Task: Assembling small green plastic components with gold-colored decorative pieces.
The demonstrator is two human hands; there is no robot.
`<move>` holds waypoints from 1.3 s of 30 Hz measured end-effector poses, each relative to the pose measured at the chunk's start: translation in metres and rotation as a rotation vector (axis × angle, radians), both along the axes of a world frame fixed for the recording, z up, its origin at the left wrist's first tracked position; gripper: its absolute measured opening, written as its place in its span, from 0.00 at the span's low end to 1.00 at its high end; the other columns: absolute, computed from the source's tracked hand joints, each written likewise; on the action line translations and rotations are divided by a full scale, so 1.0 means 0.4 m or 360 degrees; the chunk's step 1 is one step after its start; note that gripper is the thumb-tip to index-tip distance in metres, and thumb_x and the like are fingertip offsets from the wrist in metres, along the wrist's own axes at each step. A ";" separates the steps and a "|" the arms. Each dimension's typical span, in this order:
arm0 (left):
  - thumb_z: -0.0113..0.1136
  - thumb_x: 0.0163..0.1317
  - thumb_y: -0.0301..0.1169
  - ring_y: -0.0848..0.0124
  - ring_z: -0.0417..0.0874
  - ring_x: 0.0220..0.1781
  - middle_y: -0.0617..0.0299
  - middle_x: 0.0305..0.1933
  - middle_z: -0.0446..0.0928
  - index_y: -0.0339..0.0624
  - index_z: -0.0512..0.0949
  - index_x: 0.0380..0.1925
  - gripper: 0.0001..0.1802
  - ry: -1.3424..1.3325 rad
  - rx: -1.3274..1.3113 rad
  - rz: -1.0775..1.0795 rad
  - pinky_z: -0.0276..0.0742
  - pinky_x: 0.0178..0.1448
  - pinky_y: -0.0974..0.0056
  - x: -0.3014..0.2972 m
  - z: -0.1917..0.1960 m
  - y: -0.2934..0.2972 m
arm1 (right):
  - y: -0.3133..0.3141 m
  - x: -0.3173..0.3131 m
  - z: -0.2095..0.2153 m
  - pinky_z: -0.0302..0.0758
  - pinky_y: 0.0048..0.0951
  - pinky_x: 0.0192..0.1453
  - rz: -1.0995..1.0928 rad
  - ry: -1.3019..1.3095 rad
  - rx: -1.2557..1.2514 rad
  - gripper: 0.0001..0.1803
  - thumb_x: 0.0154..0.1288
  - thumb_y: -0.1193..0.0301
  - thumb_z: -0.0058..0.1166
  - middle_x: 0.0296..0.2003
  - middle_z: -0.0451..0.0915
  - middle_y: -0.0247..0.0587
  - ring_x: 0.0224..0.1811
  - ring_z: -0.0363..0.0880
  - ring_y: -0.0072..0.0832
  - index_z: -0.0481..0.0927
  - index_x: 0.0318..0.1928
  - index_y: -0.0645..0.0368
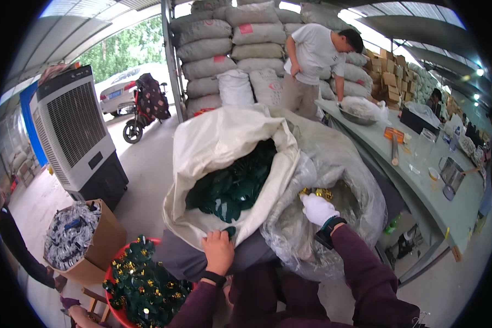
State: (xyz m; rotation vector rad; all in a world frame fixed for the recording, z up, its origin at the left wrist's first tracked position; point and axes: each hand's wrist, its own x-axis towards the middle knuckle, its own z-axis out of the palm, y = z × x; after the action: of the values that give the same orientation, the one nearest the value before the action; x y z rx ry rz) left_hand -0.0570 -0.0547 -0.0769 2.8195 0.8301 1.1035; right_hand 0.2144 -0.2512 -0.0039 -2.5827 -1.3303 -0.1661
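My left hand (218,252), bare, is at the near edge of a white woven sack (202,128). A small dark green piece (230,230) is pinched at its fingertips. Inside the sack lies a heap of shiny dark green pieces (224,191). To the right, my right hand (318,210) in a white glove reaches into a clear plastic-lined sack (281,235). Its fingers close on shiny gold pieces (323,193); the glove partly hides them.
A red tub (115,306) of green-and-gold pieces stands lower left, beside a cardboard box (106,235) of clear plastic parts. An air cooler (74,136) stands beyond. Rightward runs a long table (415,186) with a mallet (394,147). A person (317,60) leans over its far end.
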 end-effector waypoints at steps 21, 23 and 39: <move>0.61 0.63 0.31 0.64 0.79 0.25 0.49 0.24 0.77 0.32 0.77 0.35 0.11 -0.0869 -0.1020 -0.0443 0.73 0.32 0.62 -0.005 0.143 -0.105 | -0.141 -0.261 0.048 0.68 0.19 0.30 0.0366 0.1996 0.1125 0.15 0.69 0.70 0.53 0.26 0.75 0.31 0.24 0.70 0.15 0.76 0.51 0.65; 0.61 0.63 0.30 0.71 0.78 0.23 0.55 0.21 0.76 0.32 0.78 0.36 0.10 -0.0732 -0.1257 -0.0644 0.72 0.30 0.64 -0.011 0.187 -0.185 | -0.138 -0.303 0.046 0.68 0.19 0.30 0.0458 0.2091 0.1143 0.16 0.69 0.71 0.53 0.28 0.75 0.32 0.25 0.70 0.15 0.76 0.54 0.66; 0.51 0.63 0.23 0.75 0.80 0.22 0.58 0.21 0.76 0.26 0.72 0.38 0.08 -0.0314 -0.1510 -0.0928 0.73 0.27 0.68 -0.023 0.182 -0.298 | -0.138 -0.392 0.007 0.76 0.24 0.35 0.0654 0.1357 0.1087 0.18 0.65 0.78 0.55 0.38 0.79 0.39 0.29 0.77 0.18 0.74 0.56 0.65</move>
State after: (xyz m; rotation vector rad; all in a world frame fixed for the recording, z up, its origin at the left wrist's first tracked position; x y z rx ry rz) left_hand -0.0662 -0.1740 -0.0041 1.9080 0.3184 0.6253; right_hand 0.0577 -0.3064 -0.0012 -1.4834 -1.1370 0.4303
